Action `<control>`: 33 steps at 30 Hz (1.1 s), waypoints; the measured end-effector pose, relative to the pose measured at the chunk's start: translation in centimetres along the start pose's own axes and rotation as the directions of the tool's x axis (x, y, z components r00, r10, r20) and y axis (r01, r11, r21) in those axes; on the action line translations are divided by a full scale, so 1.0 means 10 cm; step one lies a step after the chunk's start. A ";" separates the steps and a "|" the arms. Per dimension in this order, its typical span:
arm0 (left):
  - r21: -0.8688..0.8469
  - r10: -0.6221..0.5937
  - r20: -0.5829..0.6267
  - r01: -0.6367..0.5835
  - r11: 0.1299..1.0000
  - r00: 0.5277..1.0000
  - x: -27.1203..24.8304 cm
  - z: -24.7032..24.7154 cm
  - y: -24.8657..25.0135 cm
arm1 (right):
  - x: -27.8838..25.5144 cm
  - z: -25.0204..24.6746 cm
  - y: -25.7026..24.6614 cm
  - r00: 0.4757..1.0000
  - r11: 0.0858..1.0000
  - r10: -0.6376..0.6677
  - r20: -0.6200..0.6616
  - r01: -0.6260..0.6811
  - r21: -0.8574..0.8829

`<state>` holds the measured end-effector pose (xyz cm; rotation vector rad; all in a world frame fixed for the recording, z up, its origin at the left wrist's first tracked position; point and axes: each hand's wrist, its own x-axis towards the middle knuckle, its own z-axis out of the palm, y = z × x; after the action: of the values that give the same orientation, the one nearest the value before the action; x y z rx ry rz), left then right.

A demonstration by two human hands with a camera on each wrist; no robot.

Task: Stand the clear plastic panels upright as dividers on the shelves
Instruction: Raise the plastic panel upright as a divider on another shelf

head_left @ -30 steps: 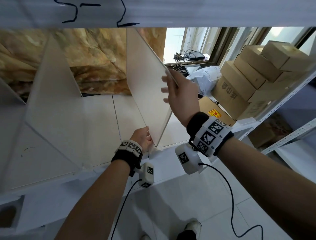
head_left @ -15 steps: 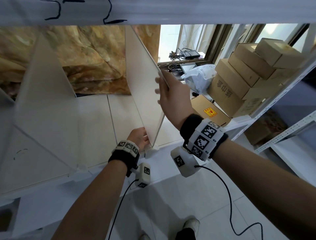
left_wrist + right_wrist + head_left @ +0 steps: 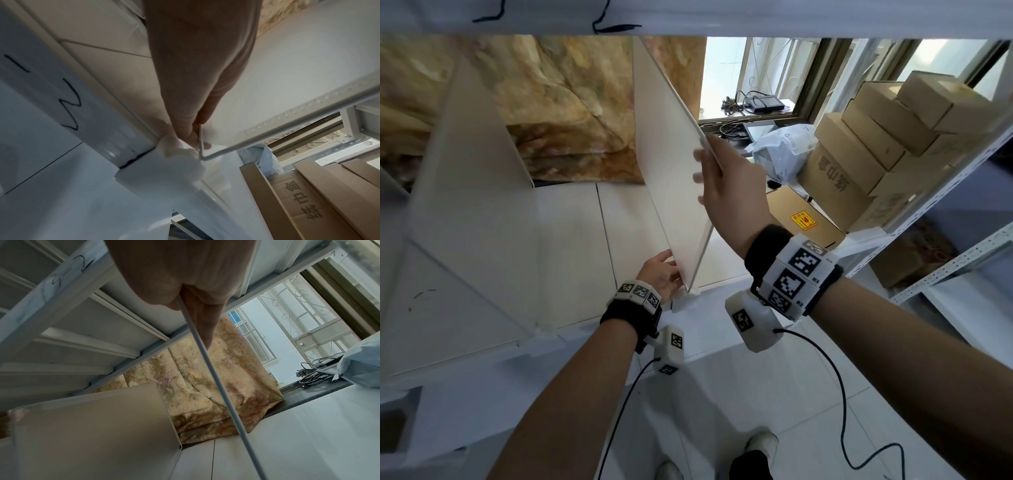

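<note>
A frosted clear plastic panel [image 3: 667, 178] stands upright on the white shelf [image 3: 571, 240], running front to back. My right hand [image 3: 726, 185] grips its upper front edge, fingers on the left face; the right wrist view shows that edge [image 3: 213, 369] pinched between thumb and fingers. My left hand [image 3: 662, 274] pinches the panel's lower front corner [image 3: 200, 146] beside a white clip [image 3: 685, 297] on the shelf's front lip. A second panel [image 3: 465, 192] stands upright further left, and it shows in the right wrist view as a pale sheet [image 3: 92, 426].
The upper shelf's beam [image 3: 688, 17] with black marker writing hangs just above. A patterned cloth [image 3: 558, 102] covers the back. Stacked cardboard boxes [image 3: 876, 144], a plastic bag [image 3: 784, 150] and a second rack's post [image 3: 941, 192] crowd the right. Tiled floor lies below.
The view shifted slightly; both hands keep their hold on the panel, which stays upright in about the same place on the shelf.
</note>
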<state>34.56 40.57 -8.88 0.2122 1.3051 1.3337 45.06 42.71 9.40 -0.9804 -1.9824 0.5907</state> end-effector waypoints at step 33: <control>-0.137 -0.097 -0.024 0.093 0.986 0.995 0.10 0.14 0.20 | -0.20 0.01 -0.09 0.994 0.992 -0.111 -0.019 0.112 0.049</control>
<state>34.23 42.75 -7.44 0.0355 1.2293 1.3428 45.26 40.51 9.02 -0.8353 -1.9845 0.5662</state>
